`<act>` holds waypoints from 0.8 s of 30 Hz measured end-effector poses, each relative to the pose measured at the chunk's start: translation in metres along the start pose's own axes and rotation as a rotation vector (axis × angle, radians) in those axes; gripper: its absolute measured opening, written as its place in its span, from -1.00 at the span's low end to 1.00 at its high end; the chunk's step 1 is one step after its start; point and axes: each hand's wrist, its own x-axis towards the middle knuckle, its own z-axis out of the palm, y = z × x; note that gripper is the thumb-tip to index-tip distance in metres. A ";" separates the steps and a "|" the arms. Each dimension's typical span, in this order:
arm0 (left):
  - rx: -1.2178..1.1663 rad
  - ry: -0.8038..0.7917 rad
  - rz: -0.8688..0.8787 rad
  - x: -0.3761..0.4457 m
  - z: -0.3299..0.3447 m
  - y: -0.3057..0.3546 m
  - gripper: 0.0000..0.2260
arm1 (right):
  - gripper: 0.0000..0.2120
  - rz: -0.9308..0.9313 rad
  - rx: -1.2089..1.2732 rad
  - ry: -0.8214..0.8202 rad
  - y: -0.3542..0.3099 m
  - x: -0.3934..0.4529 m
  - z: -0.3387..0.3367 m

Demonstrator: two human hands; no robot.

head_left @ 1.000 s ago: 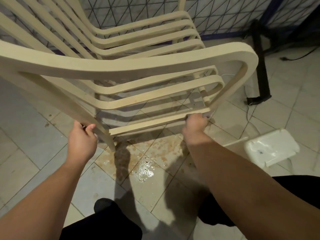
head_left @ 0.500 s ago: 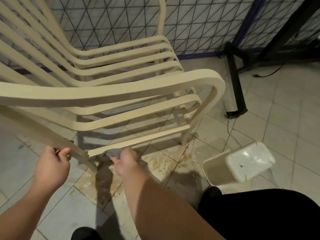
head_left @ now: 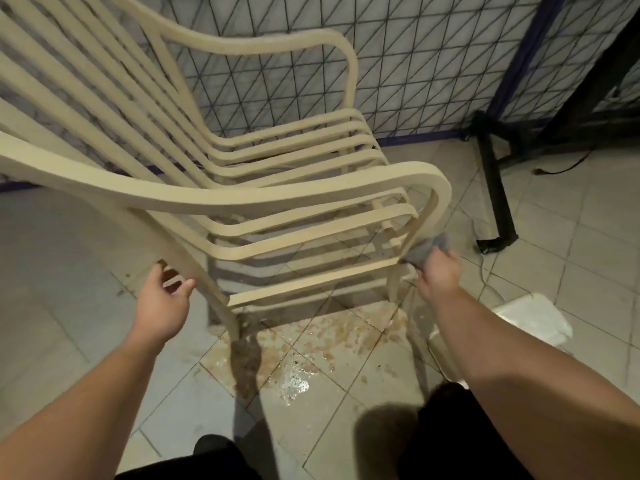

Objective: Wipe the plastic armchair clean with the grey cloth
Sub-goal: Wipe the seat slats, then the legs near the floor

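Head view — right hand (head_left: 437, 271) fingers pinch grey cloth (head_left: 426, 250) against armchair (head_left: 277, 199); left hand (head_left: 162, 306) fingers spread.

Tiled floor (head_left: 588, 237) — brownish stains and a wet patch (head_left: 294, 382) near centre. Wire mesh panel (head_left: 415, 64) behind. Black stand (head_left: 495, 188) with cable (head_left: 561, 169) at right. White plastic container (head_left: 533, 317) — lower right.

The armchair (head_left: 277, 202) stands on the floor (head_left: 571, 265) before the mesh panel (head_left: 415, 64) (a tub (head_left: 530, 317) lies right of it).
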 end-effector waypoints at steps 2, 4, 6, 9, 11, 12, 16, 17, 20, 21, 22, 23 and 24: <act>-0.004 0.010 0.003 -0.006 -0.011 0.010 -0.60 | -0.55 0.056 0.059 -0.054 0.011 0.008 0.016; -0.016 0.017 0.007 -0.013 -0.022 0.022 -0.48 | -0.68 0.055 0.111 -0.138 -0.001 -0.040 0.042; -0.040 0.017 0.044 -0.018 -0.034 0.034 -0.47 | -0.80 -0.012 0.093 -0.223 -0.029 -0.115 0.067; -0.080 0.030 0.102 -0.027 -0.055 0.055 -0.53 | -0.79 -0.039 0.117 -0.431 -0.045 -0.195 0.096; -0.117 0.048 0.114 -0.033 -0.071 0.064 -0.55 | -0.76 -0.022 0.029 -0.502 -0.043 -0.244 0.098; -0.132 0.060 0.126 -0.035 -0.080 0.067 -0.56 | -0.75 -0.083 -0.058 -0.501 -0.041 -0.264 0.095; -0.234 0.145 0.166 -0.042 -0.119 0.072 -0.60 | -0.73 -0.753 -0.336 -0.328 -0.062 -0.310 0.083; -0.263 0.169 0.183 -0.044 -0.131 0.075 -0.63 | -0.72 -0.904 -0.402 -0.307 -0.070 -0.309 0.088; -0.390 0.252 0.247 -0.048 -0.166 0.091 -0.73 | -0.66 -1.176 -0.797 -0.367 -0.075 -0.291 0.115; -0.430 0.285 0.268 -0.049 -0.178 0.100 -0.74 | -0.64 -1.219 -0.933 -0.407 -0.069 -0.287 0.125; -0.465 0.318 0.296 -0.050 -0.190 0.109 -0.74 | -0.62 -1.252 -1.030 -0.434 -0.062 -0.287 0.134; -0.483 0.346 0.321 -0.049 -0.200 0.118 -0.72 | -0.61 -1.259 -1.060 -0.458 -0.054 -0.291 0.143; -0.491 0.363 0.355 -0.050 -0.210 0.127 -0.71 | -0.59 -1.258 -1.035 -0.491 -0.049 -0.300 0.150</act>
